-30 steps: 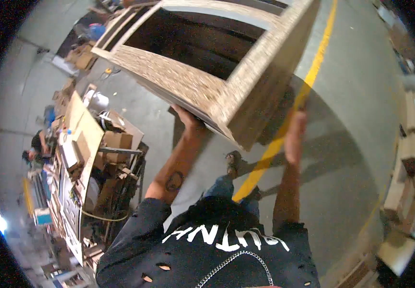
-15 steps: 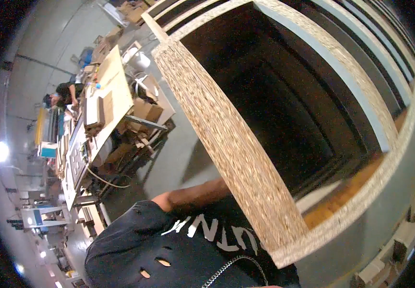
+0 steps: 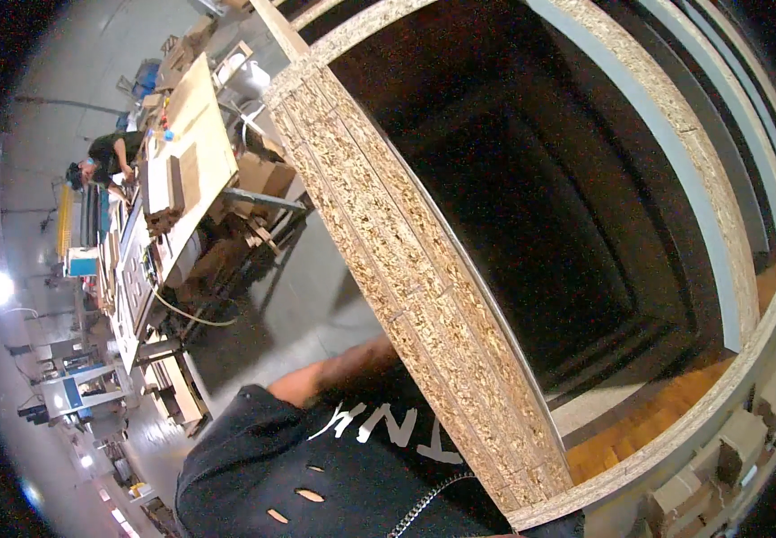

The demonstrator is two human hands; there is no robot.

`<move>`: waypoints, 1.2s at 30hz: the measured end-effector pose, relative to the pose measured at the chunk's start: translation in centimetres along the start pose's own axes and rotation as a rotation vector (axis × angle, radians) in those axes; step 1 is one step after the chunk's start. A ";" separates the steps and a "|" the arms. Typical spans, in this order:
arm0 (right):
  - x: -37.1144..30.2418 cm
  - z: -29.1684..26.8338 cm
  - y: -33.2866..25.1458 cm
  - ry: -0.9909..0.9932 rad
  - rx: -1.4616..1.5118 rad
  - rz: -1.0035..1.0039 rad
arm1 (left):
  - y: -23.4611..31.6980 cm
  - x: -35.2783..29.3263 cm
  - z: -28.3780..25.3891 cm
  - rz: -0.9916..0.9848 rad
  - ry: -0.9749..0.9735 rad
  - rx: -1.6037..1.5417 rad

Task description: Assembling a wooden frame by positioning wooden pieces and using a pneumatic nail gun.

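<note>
A large particleboard cabinet frame (image 3: 415, 296) stands right against my body, its raw speckled edge slanting from upper left to lower right. Grey-faced dividers (image 3: 675, 134) curve across its upper right, and the inside is mostly dark. Along the lower inner side shows an orange-brown wood-look surface (image 3: 657, 426). My bare left arm (image 3: 343, 369) reaches from a dark sleeve to behind the thick near edge, which hides my left hand. My right hand is nowhere in the picture, so neither hand's grip shows.
To the left is a long worktable (image 3: 195, 134) with boards stacked on it. A co-worker (image 3: 105, 161) bends over its far side. Cut wooden pieces (image 3: 675, 502) lie beyond the cabinet at lower right. A pale hose (image 3: 190, 314) hangs below the table.
The cabinet's near edge looks broader and sits slightly further left at its upper end. More wood-look inner surface shows. The worktable has shifted a little left in view.
</note>
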State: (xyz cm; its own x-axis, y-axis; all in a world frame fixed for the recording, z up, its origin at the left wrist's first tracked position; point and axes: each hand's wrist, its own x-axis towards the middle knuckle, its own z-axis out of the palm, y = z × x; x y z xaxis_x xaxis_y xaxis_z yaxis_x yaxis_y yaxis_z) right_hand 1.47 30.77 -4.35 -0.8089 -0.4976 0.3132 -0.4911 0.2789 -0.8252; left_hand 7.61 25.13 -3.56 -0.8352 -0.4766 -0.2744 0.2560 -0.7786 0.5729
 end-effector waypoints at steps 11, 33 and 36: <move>-2.6 1.5 -5.3 -0.419 0.295 -0.223 | 6.2 -3.7 -3.3 0.926 0.800 0.262; -4.2 -22.8 19.0 -0.239 -0.347 0.343 | -5.0 -2.2 3.1 0.376 0.503 0.391; -4.8 -23.1 18.7 -0.263 -0.360 0.363 | -5.1 -2.9 3.0 0.360 0.513 0.393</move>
State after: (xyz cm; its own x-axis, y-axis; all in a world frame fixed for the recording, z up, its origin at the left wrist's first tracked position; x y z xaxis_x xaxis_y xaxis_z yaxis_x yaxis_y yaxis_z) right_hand -11.27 57.35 -10.48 -0.8609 -0.4930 -0.1259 -0.3135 0.7088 -0.6319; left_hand 7.26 31.68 -3.33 -0.3749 -0.8810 -0.2885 0.1982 -0.3802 0.9034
